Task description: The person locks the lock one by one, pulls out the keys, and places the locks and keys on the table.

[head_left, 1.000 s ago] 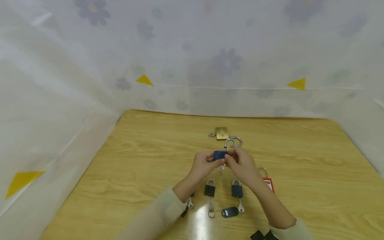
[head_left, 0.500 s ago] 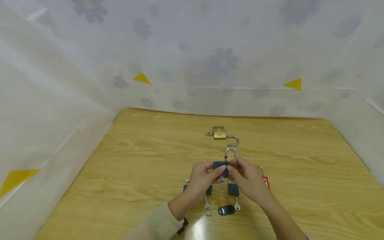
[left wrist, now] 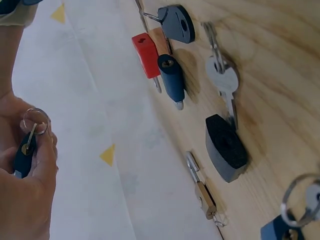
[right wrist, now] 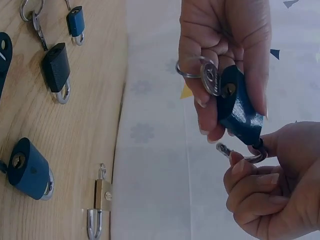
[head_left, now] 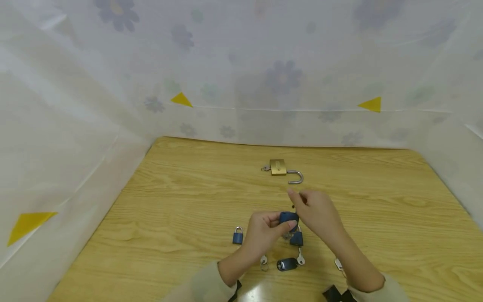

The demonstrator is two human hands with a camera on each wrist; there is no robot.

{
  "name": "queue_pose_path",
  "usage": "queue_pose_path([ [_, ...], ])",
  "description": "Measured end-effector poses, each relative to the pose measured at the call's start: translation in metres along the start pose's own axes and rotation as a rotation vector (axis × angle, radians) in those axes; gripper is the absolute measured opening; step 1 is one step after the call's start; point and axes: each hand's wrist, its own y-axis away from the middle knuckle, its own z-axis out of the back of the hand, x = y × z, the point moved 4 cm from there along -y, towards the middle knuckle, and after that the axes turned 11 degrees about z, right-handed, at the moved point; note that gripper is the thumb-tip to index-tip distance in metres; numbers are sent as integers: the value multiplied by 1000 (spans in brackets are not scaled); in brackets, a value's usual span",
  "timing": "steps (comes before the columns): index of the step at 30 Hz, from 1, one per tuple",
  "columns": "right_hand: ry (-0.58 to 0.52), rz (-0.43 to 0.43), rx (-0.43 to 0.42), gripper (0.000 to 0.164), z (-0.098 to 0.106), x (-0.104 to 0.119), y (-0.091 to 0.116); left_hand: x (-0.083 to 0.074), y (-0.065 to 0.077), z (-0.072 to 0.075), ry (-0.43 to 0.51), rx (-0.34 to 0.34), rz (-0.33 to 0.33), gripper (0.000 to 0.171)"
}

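Blue padlock (right wrist: pixel 245 117), left hand (head_left: pixel 262 235) pinching its body, right hand (head_left: pixel 320 214) gripping shackle (right wrist: pixel 257 158), key (right wrist: pixel 210 77) (on a ring (right wrist: pixel 188 75)) in keyhole (right wrist: pixel 229 89)

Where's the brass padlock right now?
In the head view, the brass padlock lies slightly right of centre, toward the table's far edge, beyond the right hand, a key at its left.

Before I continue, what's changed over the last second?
The right hand let go of the held blue padlock's body and now grips its shackle; the left hand still holds the body, now lower in the head view. The open brass padlock stayed put.
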Motion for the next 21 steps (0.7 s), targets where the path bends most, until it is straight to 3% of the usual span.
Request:
queue_pose_path([
  [5,-89,80,2,33,1,0,0,0,4,0,-23,4,18,24],
  [11,-209,189,-66,17,-3,1,0,5,4,-2,51,6,69,24],
  [15,-290,253,-129,12,-4,0,1,6,3,-1,104,-16,112,23],
  [21,-402,347,-178,10,-5,-2,2,5,2,-2,123,-2,113,24],
])
